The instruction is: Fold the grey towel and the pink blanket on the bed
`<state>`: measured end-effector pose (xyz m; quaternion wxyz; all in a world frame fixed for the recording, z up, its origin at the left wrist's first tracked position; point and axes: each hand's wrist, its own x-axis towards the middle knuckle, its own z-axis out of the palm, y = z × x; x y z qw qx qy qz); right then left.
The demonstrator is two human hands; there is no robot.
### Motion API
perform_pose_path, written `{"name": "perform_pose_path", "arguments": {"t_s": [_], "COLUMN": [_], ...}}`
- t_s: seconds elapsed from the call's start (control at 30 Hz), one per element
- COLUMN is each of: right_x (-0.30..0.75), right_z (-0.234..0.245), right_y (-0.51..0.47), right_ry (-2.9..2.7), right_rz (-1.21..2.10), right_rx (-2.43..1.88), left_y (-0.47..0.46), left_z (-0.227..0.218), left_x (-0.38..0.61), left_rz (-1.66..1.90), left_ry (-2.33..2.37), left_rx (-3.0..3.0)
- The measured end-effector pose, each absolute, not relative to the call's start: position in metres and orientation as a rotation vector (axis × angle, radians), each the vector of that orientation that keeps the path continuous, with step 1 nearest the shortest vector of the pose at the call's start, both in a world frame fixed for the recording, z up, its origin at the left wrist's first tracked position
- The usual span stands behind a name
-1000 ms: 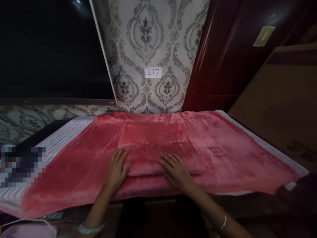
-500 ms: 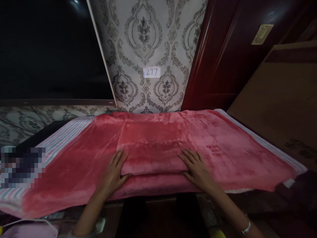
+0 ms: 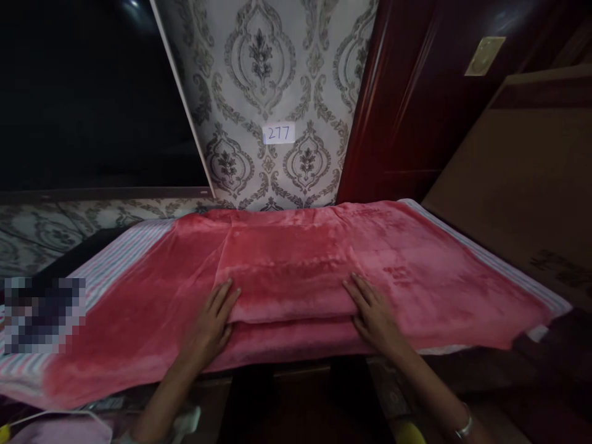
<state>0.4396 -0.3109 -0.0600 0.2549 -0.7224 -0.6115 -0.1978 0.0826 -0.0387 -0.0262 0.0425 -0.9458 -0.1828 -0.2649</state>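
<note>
A plush red-pink blanket (image 3: 287,296) is folded into a smaller block, which lies on a wider red-pink spread (image 3: 139,296) with striped side borders. My left hand (image 3: 210,324) rests at the block's left edge, fingers stretched forward and slightly apart. At its right edge lies my right hand (image 3: 374,311), fingers extended and thumb near the front fold. Both hands touch the plush fabric from above, with nothing gripped. I cannot tell whether block and spread are one piece of cloth.
A dark television screen (image 3: 92,98) stands at the back left. On the patterned wall (image 3: 259,55) is a paper label (image 3: 279,132) reading 277. A cardboard box (image 3: 522,179) leans at the right beside a dark red door (image 3: 416,92). A blurred-out patch covers the left edge.
My right hand has shifted slightly right, and its thumb has drawn in toward the fingers. My left thumb has also drawn in. The camera view has moved slightly.
</note>
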Motion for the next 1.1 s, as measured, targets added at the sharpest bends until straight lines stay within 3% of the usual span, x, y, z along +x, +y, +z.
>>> {"name": "perform_pose_path", "arguments": {"t_s": [0.4,0.67,1.1], "right_x": [0.435,0.447,0.441], "right_z": [-0.062,-0.045,-0.071], "right_y": [-0.315,-0.306,-0.312], "right_ry": [-1.487,-1.395,-1.291], "right_rz": [-0.43,-0.416,-0.456], "right_rx": [-1.967,-1.857,-1.886], "left_y": [-0.042,-0.038,-0.041], "left_z": [-0.036,-0.033,-0.038], "left_x": [0.081,0.084,0.08], "left_rz": [-0.951,-1.263,-1.091], "left_ry": [-0.976,-0.854,-0.828], "left_rx": [-2.842,-2.83,-2.828]}}
